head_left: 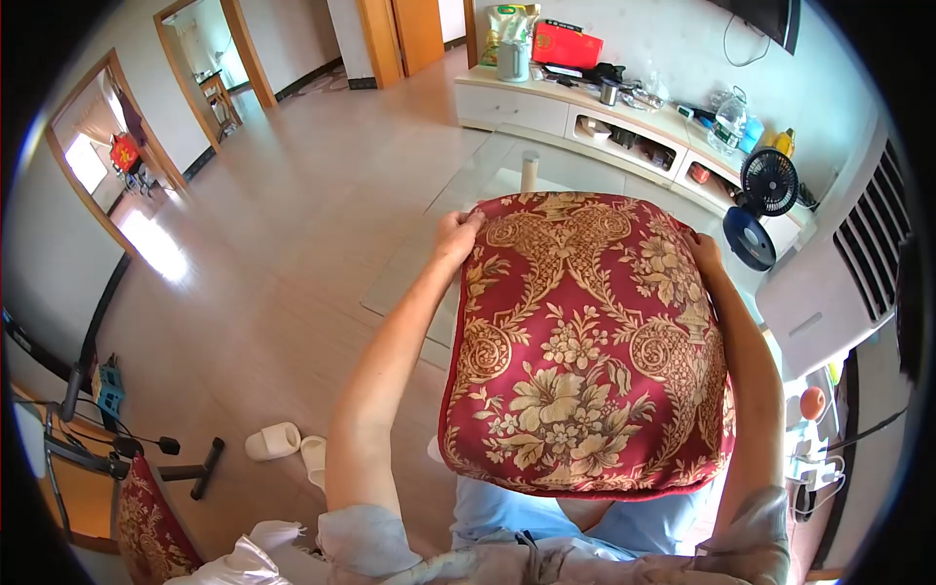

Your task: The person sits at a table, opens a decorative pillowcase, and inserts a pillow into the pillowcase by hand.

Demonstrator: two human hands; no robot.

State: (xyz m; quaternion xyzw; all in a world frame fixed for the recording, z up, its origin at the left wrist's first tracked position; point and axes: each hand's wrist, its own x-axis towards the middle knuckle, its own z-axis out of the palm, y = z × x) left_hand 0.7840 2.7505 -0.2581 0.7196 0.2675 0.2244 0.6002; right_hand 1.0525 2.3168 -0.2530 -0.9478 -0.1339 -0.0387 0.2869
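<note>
A large red cushion (575, 341) with a gold floral pattern and dark red piping is held up in front of me, above my lap. My left hand (458, 237) grips its far left corner, thumb on top and the other fingers hidden behind the edge. On the far right side, my right hand (706, 252) clasps the cushion's edge, its fingers partly out of sight. The near edge of the cushion hangs over my light blue trousers (487, 512).
Beyond the cushion is a glass table (487, 175), then a white TV cabinet (526, 109) crowded with items. A black fan (769, 182) and a tall white appliance (829, 283) stand right. Pale slippers (273, 442) lie on the floor left, near another red patterned cushion (151, 522).
</note>
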